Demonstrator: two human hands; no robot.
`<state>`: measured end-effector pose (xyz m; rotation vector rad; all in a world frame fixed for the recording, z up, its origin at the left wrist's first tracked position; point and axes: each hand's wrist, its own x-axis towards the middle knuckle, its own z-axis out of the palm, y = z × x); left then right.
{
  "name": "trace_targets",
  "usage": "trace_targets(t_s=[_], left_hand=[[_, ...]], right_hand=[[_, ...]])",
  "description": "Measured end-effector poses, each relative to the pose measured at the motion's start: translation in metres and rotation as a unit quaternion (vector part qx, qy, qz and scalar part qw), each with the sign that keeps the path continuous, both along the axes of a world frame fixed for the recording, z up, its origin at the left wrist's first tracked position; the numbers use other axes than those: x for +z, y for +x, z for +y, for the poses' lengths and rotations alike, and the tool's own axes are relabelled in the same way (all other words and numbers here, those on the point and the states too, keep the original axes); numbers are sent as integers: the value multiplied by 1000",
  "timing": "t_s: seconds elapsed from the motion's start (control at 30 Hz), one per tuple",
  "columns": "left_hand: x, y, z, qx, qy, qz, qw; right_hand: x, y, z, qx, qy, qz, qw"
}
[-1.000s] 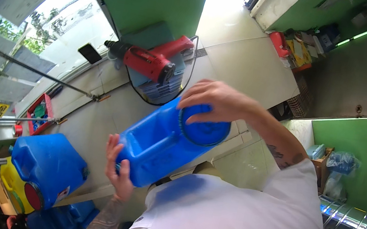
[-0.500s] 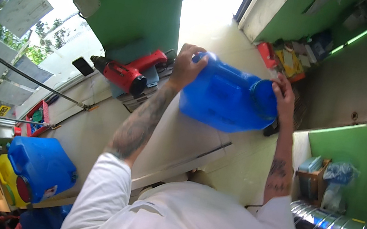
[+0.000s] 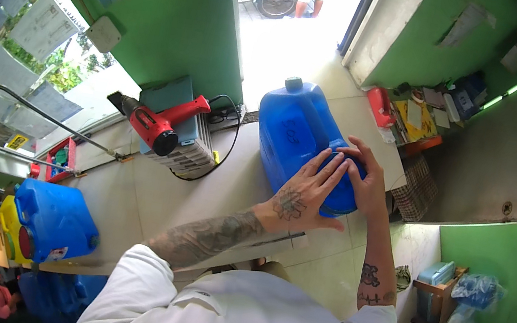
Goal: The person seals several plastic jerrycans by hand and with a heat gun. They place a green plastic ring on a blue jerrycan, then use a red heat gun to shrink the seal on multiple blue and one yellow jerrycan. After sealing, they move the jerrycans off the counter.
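A blue plastic water jug (image 3: 295,130) rests on the counter in front of me. Its small dark spout cap (image 3: 293,84) points toward the doorway, and the round wide lid at its near end is mostly hidden under my hands. My left hand (image 3: 308,201) lies across this lid with its fingers stretched out and the thumb apart. From the right side, my right hand (image 3: 365,179) curves its fingers round the same lid, close to the left fingertips.
A red heat gun (image 3: 165,124) with a black cord lies on a grey crate (image 3: 193,157) to the left. Another blue jug (image 3: 58,219) stands at the lower left beside a yellow one (image 3: 11,229). Curved metal tubing (image 3: 40,106) reaches over the counter. Papers (image 3: 418,117) lie right.
The jug has been turned and set down on the counter, its lid end now toward me. My left hand has moved from its far end onto the lid, beside my right hand.
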<state>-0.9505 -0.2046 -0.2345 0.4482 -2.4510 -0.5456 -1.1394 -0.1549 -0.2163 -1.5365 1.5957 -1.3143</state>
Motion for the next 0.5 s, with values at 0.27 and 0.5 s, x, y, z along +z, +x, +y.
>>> trace_targets(t_s=[0.27, 0.5], left_hand=[[-38, 9, -15, -10, 38, 78, 996], [-136, 34, -7, 224, 534, 245, 778]], right_hand=[[-2, 15, 13, -164, 11, -50, 985], [-3, 41, 44, 14, -101, 490, 866]])
